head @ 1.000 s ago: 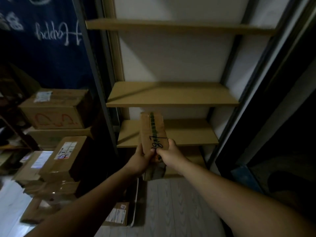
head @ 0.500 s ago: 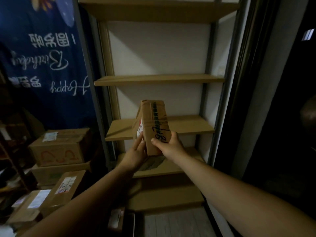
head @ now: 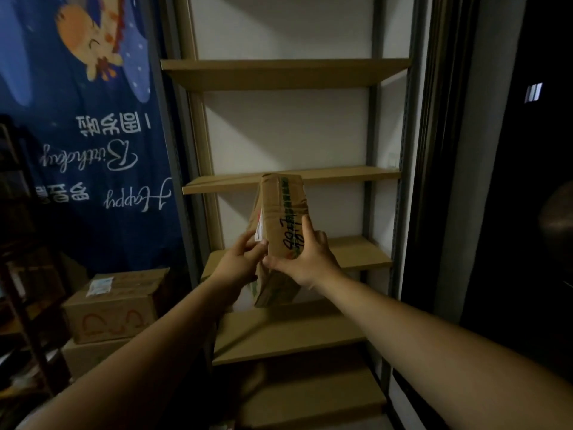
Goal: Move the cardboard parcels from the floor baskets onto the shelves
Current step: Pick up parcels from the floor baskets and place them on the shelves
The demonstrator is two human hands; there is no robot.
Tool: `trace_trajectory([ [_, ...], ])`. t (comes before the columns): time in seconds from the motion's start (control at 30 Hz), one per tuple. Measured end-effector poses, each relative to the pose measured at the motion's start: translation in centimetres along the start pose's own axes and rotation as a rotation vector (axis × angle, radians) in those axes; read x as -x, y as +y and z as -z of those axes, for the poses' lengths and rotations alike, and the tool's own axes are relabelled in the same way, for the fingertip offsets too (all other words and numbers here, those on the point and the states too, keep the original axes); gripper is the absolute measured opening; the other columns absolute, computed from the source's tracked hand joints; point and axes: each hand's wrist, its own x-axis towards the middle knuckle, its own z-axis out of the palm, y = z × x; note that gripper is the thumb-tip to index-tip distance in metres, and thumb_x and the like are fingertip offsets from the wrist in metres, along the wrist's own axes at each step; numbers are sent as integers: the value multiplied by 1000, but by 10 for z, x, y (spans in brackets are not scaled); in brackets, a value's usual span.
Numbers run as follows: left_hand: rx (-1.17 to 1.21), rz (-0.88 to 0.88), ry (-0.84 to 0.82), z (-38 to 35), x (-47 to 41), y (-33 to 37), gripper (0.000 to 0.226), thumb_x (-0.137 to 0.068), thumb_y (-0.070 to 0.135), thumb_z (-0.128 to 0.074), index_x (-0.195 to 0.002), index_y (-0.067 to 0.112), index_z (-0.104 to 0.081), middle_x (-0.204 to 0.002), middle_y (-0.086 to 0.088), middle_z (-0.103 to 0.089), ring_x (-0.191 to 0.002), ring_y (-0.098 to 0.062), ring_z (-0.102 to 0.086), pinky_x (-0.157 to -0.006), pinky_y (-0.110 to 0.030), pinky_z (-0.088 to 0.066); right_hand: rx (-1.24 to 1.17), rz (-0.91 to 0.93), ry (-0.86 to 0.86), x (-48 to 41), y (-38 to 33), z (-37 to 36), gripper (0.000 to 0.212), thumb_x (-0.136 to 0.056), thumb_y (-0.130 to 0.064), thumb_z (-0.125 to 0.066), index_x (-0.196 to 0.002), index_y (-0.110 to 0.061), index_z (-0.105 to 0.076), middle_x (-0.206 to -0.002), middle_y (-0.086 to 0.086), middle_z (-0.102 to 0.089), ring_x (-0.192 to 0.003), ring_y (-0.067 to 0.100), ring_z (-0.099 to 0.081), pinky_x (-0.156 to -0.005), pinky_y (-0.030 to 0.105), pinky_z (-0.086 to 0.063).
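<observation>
The shelves (head: 288,72) stand at 12 o'clock. The parcel (head: 280,212) is upright in the air before them. It looks stiff and light. The left hand (head: 240,259) grips its 9 o'clock side, the right hand (head: 307,262) its 3 o'clock side: 2 good spots.

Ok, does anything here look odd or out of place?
Yes: the blue birthday banner left of the shelving hangs upside down, its lettering inverted. The cardboard parcel gripped by the left hand and right hand looks intact.
</observation>
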Motion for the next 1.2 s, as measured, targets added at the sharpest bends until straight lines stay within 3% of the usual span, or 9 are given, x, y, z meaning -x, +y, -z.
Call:
trace_trajectory([
  [0.2, -7, 85, -110, 18, 1, 23, 26, -97, 45, -44, -117, 30, -50, -106, 2, -58, -96, -16, -58, -68, -31, -43, -57, 15, -37, -7, -28, 8, 123, -69, -51, -80, -153, -37, 8, -146, 1, -21, -134, 28, -31, -96, 38, -41],
  [0.33, -43, 99, -112, 18, -1, 24, 52, -96, 45, -47, -143, 34, -31, -117, 11, -47, -108, -13, -50, -85, -30, -36, -51, 3, -10, -12, -30, 12, 125, -55, -54, -79, -154, -38, -4, -140, 1, -32, -127, 27, -40, -95, 39, -46],
  [0.43, -75, 82, -93, 26, -4, 19, 68, -86, 42, -63, -144, 31, -29, -132, -3, -51, -112, -19, -56, -97, -41, -45, -270, 90, 28, -11, -23, 16, 119, -45, -55, -77, -149, -35, -23, -127, -4, -53, -117, 22, -53, -91, 45, -54],
  [0.5, -33, 124, 16, 38, -6, 18, 76, -79, 42, -70, -141, 21, -32, -122, -9, -55, -102, -24, -62, -87, -43, -54, -472, 143, -23, -7, -23, 20, 110, -50, -45, -77, -147, -29, -28, -121, -5, -59, -112, 19, -59, -86, 39, -57],
  [0.57, 15, 176, 130, 48, -4, 20, 60, -86, 38, -65, -135, 17, -37, -113, -8, -56, -96, -24, -62, -73, -35, -54, -615, 197, -60, -4, -23, 24, 99, -53, -41, -75, -143, -27, -35, -119, -3, -63, -104, 14, -65, -74, 29, -58],
  [0.67, 205, 228, 93, 59, 0, 22, 44, -92, 36, -58, -131, 26, -42, -114, -11, -57, -95, -28, -63, -69, -36, -55, -707, 239, -80, 1, -23, 31, 79, -52, -39, -72, -126, -34, -46, -109, -5, -66, -90, 8, -69, -63, 22, -55],
  [0.87, 304, 268, -14, 72, 13, 20, 47, -80, 50, -57, -118, 23, -52, -120, -15, -55, -109, -38, -56, -92, -57, -46, -772, 174, -118, -2, -10, 39, 85, -53, -43, -68, -134, -36, -44, -114, 4, -65, -96, 28, -66, -65, 36, -55],
  [1.1, 345, 158, 82, 70, 16, 24, 39, -91, 33, -57, -125, 22, -45, -115, -18, -62, -95, -34, -65, -76, -48, -55, -602, 206, -136, -11, -19, 52, 58, -66, -27, -68, -123, -28, -53, -103, 22, -63, -90, 22, -57, -76, 26, -46],
  [1.2, 321, 74, 127, 61, 17, 31, 27, -94, 28, -55, -119, 25, -47, -110, -14, -63, -90, -32, -66, -79, -49, -56, -537, 219, -70, -20, -25, 53, 50, -90, -11, -64, -131, -32, -44, -109, -9, -64, -101, 8, -61, -80, 16, -49],
])
